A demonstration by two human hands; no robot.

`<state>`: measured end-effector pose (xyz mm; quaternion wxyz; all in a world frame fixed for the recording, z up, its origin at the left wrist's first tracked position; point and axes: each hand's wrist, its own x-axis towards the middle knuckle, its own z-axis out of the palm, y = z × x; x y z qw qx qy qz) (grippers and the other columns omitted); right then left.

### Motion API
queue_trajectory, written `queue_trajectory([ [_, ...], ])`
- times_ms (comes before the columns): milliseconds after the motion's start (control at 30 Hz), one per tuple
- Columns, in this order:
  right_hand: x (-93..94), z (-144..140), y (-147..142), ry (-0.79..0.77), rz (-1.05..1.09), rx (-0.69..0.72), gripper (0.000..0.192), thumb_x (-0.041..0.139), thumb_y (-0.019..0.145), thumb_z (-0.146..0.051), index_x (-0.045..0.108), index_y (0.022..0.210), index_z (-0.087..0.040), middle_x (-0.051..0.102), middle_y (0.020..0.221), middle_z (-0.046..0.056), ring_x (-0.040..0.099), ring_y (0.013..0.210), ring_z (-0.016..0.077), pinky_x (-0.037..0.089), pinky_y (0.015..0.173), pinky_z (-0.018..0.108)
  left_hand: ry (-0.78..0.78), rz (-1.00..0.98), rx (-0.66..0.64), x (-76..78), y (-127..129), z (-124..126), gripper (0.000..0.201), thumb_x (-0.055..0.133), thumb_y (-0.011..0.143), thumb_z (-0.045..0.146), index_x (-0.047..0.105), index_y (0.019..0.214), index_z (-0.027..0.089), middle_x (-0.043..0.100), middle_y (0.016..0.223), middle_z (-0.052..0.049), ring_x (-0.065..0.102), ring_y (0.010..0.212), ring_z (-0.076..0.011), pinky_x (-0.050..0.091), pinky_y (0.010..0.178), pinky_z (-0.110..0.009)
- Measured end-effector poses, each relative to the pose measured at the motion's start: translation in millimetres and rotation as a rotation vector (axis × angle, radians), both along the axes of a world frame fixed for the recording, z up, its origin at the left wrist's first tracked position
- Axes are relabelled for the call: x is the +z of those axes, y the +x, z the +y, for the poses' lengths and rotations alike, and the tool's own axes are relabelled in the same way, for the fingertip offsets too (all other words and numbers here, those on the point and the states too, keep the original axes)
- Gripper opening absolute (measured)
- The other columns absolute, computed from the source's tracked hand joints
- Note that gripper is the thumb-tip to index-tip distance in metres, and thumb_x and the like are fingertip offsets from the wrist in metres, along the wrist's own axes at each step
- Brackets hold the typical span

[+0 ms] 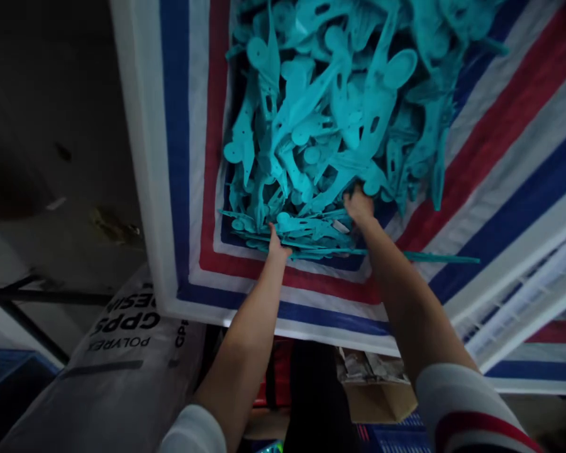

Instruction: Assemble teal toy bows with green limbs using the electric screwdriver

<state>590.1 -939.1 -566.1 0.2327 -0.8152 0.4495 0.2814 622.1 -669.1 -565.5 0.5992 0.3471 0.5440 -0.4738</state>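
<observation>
A heap of turquoise moulded plastic parts (306,107), flat and long with round discs and slots, fills a striped-sheet-lined bin (202,157). My left hand (279,242) is at the near edge of the heap, thumb up, closed on the end of a layered bundle of flat turquoise parts (311,228). Its other fingers are mostly hidden. To the right, my right hand (360,204) reaches in among the parts with its fingers curled on them; the fingertips are partly covered. A long thin turquoise piece (441,258) sticks out to the right beyond my right forearm.
The bin's white rim (330,336) runs close below my forearms. A printed white sack (117,365) leans at the lower left. Underneath the rim stand an open cardboard box (375,402) and a blue crate (396,438). Another striped lining (542,371) shows at the right.
</observation>
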Motion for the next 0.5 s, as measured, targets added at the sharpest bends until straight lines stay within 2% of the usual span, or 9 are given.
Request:
queue_trajectory([
  [100,-27.7,-11,2,-0.009,-0.035,0.029,0.058,0.053,0.088,-0.033,0.046,0.140,-0.008,0.049,0.147,0.027,0.048,0.137,0.0372,0.039,0.112,0.053,0.133,0.048,0.069,-7.0,-18,-9,0.074,0.056,0.084,0.075,0.062,0.134,0.020,0.065,0.134,-0.013,0.058,0.130,-0.0329,0.049,0.109,-0.051],
  [167,-39.4,-10,-2,-0.038,-0.068,-0.089,0.056,0.049,0.090,-0.036,0.046,0.139,-0.008,0.049,0.147,0.026,0.045,0.141,0.0361,0.036,0.114,0.053,0.205,0.033,0.083,-8.3,-24,-3,0.068,0.061,0.086,0.068,0.060,0.137,0.022,0.065,0.135,-0.012,0.060,0.128,-0.0292,0.052,0.107,-0.044],
  [233,-45.8,-4,-7,-0.072,-0.051,-0.242,0.052,0.038,0.095,-0.036,0.047,0.138,-0.008,0.053,0.142,0.026,0.048,0.138,0.0352,0.039,0.112,0.053,0.259,0.030,0.089,-9.5,-27,8,0.064,0.065,0.086,0.063,0.058,0.138,0.025,0.066,0.134,-0.010,0.061,0.126,-0.0256,0.054,0.104,-0.038],
  [300,-48.3,4,-12,-0.075,0.013,-0.306,0.053,0.033,0.097,-0.037,0.047,0.139,-0.007,0.052,0.141,0.028,0.054,0.132,0.0361,0.043,0.107,0.055,0.285,0.041,0.084,-10.9,-27,16,0.063,0.067,0.086,0.061,0.057,0.138,0.026,0.067,0.133,-0.009,0.062,0.126,-0.0241,0.055,0.102,-0.035],
  [433,-50.9,9,-17,-0.001,0.124,-0.228,0.050,0.034,0.098,-0.038,0.057,0.133,-0.010,0.049,0.143,0.028,0.059,0.123,0.0364,0.045,0.103,0.057,0.304,0.063,0.074,-12.0,-24,17,0.061,0.065,0.088,0.061,0.058,0.137,0.025,0.064,0.137,-0.009,0.057,0.132,-0.0253,0.054,0.102,-0.035],
  [500,-55.1,6,-16,0.007,0.075,-0.111,0.050,0.033,0.100,-0.041,0.061,0.130,-0.012,0.052,0.140,0.026,0.058,0.124,0.0346,0.045,0.102,0.056,0.302,0.056,0.068,-11.1,-20,13,0.062,0.063,0.088,0.063,0.057,0.138,0.026,0.063,0.139,-0.008,0.054,0.136,-0.0254,0.052,0.104,-0.035],
])
